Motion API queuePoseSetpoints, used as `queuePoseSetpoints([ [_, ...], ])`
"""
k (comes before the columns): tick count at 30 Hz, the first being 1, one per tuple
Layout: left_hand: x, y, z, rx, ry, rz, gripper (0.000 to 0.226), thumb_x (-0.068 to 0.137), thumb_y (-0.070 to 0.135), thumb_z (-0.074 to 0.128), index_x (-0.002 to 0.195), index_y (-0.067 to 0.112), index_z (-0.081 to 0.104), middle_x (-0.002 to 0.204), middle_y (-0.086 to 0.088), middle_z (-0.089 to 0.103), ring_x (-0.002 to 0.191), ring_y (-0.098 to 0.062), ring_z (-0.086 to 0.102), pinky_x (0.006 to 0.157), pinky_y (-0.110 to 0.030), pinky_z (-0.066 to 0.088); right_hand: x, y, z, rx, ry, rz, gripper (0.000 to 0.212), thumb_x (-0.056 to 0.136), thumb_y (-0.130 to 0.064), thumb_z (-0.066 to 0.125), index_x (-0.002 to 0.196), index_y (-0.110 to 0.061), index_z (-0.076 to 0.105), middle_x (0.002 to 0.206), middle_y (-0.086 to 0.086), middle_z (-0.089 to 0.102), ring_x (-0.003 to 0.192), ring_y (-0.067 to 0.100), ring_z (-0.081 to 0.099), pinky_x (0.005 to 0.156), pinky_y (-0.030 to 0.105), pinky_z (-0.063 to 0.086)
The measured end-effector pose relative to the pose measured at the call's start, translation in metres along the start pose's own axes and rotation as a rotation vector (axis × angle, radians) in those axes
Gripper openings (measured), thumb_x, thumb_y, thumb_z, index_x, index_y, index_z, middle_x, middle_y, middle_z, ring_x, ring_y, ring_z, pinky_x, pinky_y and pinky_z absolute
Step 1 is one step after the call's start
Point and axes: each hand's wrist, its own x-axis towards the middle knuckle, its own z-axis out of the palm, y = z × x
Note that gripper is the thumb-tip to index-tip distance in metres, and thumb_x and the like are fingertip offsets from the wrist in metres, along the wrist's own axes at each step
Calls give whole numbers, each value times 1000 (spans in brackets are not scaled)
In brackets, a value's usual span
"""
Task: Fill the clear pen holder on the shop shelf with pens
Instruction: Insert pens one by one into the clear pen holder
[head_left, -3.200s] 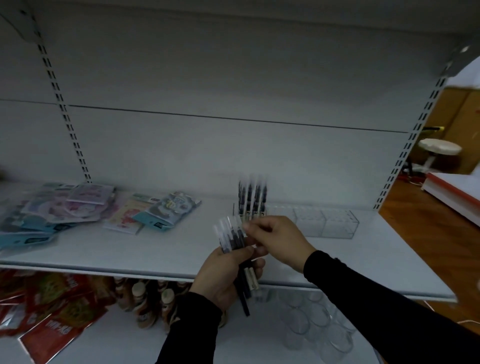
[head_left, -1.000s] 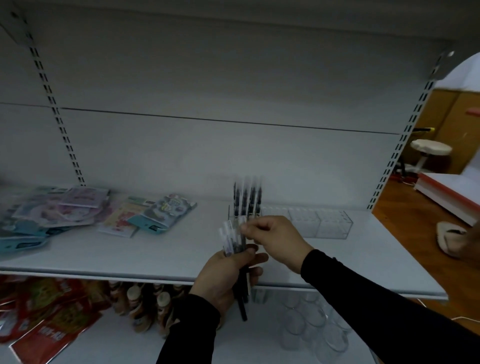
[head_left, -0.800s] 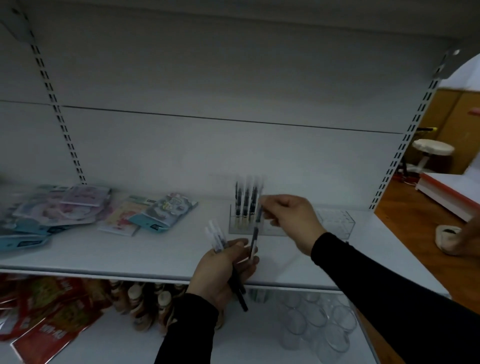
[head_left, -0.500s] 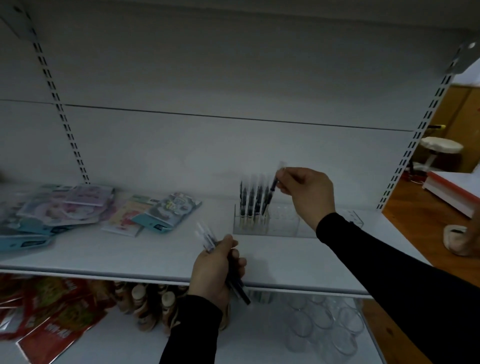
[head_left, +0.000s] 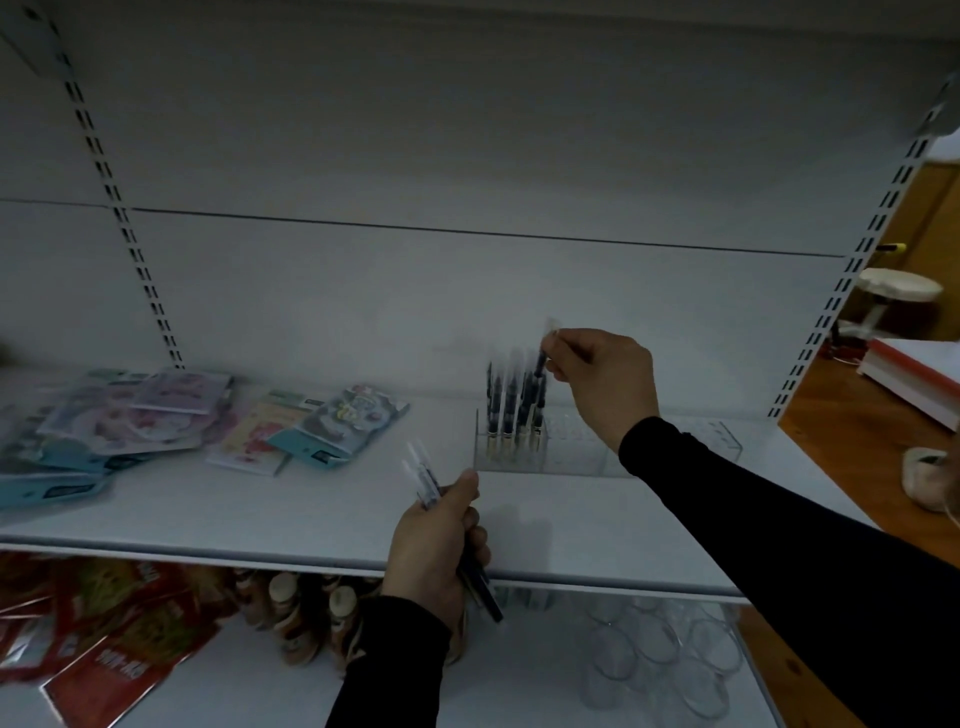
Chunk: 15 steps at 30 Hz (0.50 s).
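A single dark pen with a clear cap (head_left: 542, 358) is pinched near its top between the fingertips of the right hand (head_left: 602, 387), and it is held tilted above the left end of the clear plastic pen holder (head_left: 561, 457). The holder stands towards the far right of the white metal shelf (head_left: 260, 499), close to the back panel. A small cluster of dark pens with pale lower barrels (head_left: 511, 410) is seen standing upright in the holder's left compartment; the compartments to the right appear unfilled, though part of them is hidden behind the black sleeve (head_left: 753, 519) of the right arm. A bundle of spare dark pens with clear caps (head_left: 441, 514) is gripped in the clenched left hand (head_left: 434, 556), near the shelf's front edge, with the caps pointing up and to the left. Flat pastel packets (head_left: 156, 421) are spread over the left part of the shelf. On the lower shelf, red foil packets (head_left: 98, 649), small brown bottles (head_left: 311, 613) and clear plastic cups (head_left: 660, 660) are visible.
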Motion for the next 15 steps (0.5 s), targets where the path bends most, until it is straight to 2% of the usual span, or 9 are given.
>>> queuePoseSetpoints([
  [5, 1, -1, 0, 10, -2, 2, 19, 93, 20, 62, 82, 10, 49, 45, 4, 33, 35, -10, 34, 36, -19, 30, -4, 6, 4, -41, -47, -16, 28, 95, -25, 60, 89, -1, 74, 85, 14, 74, 84, 29, 70, 87, 39, 56],
  [8, 2, -1, -1, 14, -2, 5, 20, 92, 20, 62, 81, 10, 49, 47, 3, 32, 36, -10, 33, 36, -20, 30, -6, 12, 8, -73, -90, 9, 26, 95, -24, 61, 85, -5, 74, 81, 8, 74, 81, 24, 70, 84, 27, 56],
  [15, 4, -2, -2, 13, -14, 2, 22, 90, 22, 65, 81, 11, 48, 48, 3, 33, 38, -11, 34, 36, -21, 31, -11, 27, 15, -180, -147, 32, 31, 95, -24, 60, 73, -5, 70, 74, 9, 71, 69, 18, 64, 61, 3, 42],
])
